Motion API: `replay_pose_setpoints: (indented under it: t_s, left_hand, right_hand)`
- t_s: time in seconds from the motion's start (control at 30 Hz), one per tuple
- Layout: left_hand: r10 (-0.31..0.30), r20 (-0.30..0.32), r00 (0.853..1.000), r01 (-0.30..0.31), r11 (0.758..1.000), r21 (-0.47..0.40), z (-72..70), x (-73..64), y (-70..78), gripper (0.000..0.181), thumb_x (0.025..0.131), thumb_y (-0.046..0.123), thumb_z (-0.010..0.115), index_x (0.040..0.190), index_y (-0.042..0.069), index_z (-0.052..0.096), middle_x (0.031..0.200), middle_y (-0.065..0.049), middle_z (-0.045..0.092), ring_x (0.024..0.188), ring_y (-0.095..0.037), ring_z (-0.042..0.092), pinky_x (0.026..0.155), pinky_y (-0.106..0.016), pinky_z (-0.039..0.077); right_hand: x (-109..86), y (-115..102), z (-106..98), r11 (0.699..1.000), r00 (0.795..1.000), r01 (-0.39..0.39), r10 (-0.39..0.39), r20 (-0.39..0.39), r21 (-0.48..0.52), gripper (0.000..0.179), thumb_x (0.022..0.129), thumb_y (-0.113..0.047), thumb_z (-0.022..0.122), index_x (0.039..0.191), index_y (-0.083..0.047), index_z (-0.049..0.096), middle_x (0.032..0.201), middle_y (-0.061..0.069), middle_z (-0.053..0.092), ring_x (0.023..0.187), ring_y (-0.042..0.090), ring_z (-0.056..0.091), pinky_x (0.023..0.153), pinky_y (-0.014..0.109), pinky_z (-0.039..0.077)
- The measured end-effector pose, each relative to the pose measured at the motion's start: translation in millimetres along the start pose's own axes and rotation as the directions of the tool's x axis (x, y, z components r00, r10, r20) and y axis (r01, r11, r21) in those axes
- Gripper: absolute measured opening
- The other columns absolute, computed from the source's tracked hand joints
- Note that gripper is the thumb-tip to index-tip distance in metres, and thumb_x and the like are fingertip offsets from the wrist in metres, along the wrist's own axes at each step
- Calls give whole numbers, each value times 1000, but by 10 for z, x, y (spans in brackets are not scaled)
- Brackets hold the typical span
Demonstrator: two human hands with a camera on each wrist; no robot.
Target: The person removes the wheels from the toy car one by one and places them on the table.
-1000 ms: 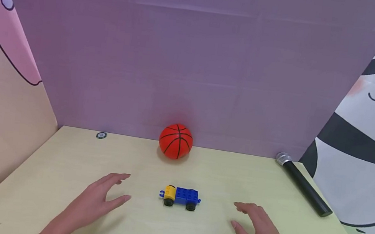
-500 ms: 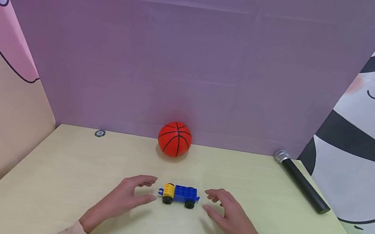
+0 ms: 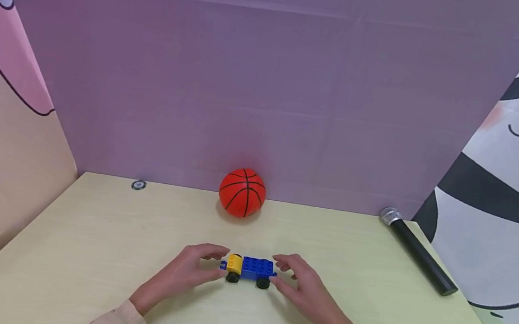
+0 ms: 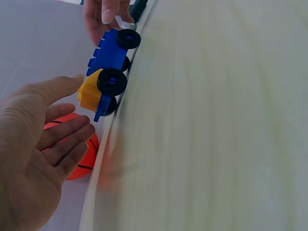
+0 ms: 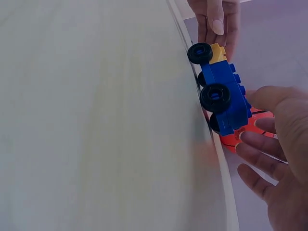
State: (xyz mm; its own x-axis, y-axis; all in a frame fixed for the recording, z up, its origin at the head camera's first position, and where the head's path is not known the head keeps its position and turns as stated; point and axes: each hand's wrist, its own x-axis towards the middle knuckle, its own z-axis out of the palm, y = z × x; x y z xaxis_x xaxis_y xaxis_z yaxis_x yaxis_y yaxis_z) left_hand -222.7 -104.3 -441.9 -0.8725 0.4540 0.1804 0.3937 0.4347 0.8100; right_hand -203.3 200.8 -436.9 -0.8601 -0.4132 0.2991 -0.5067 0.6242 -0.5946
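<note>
A toy car made of blocks, blue with a yellow front and black wheels, stands on the table in front of me. My left hand is at its yellow end, thumb and fingers spread around that end. At the blue end is my right hand, its thumb and fingers likewise apart. In the left wrist view the thumb tip of the left hand is close by the yellow block. The right wrist view has the right thumb by the blue body; whether either thumb touches cannot be told.
Behind the car, a red toy basketball rests near the purple backdrop. A black microphone lies along the table's right side. At the back left edge is a small round chip. The pale table reaches toward me.
Both hands have moved inward from the sides to the two ends of the toy car. The car, ball, microphone and chip stay in place; the head view has shifted slightly.
</note>
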Motion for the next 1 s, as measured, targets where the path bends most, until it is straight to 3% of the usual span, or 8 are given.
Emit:
replay_pose_setpoints:
  t_s: [0.2, 0.43, 0.8, 1.0]
  left_hand:
    - [30, -2, 1000, -30, 1000, 4, 44, 60, -25, 45, 96, 25, 76, 134, 3, 67, 129, -6, 69, 118, -28, 62, 100, -51, 51]
    - [13, -15, 1000, -12, 1000, 14, 100, 95, -44, 38, 96, 19, 77, 131, 8, 70, 125, -2, 70, 112, -22, 63, 98, -44, 53]
    - [65, -57, 996, -64, 997, 36, 137, 129, -79, 40, 94, 15, 78, 131, 1, 68, 116, -4, 71, 106, -24, 66, 93, -43, 56]
    - [89, -62, 994, -86, 995, 53, 140, 126, -79, 35, 94, 13, 78, 127, 3, 71, 115, -3, 71, 104, -22, 66, 92, -39, 56]
  right_hand:
    - [59, -12, 41, 999, 999, -49, 49, 16, 0, 40, 99, -21, 72, 134, -6, 63, 121, -1, 64, 111, 22, 61, 91, 42, 55]
    - [101, -33, 83, 995, 994, -102, 101, 40, 17, 39, 98, -21, 74, 133, -6, 64, 123, 1, 65, 115, 24, 61, 95, 46, 55]
    - [119, -38, 118, 991, 991, -135, 135, 18, -2, 35, 97, -21, 75, 129, -10, 68, 118, -3, 64, 110, 18, 60, 92, 40, 55]
    - [106, -30, 123, 993, 993, -119, 119, 4, -2, 31, 97, -20, 75, 127, -12, 69, 117, -4, 64, 109, 18, 60, 91, 39, 56]
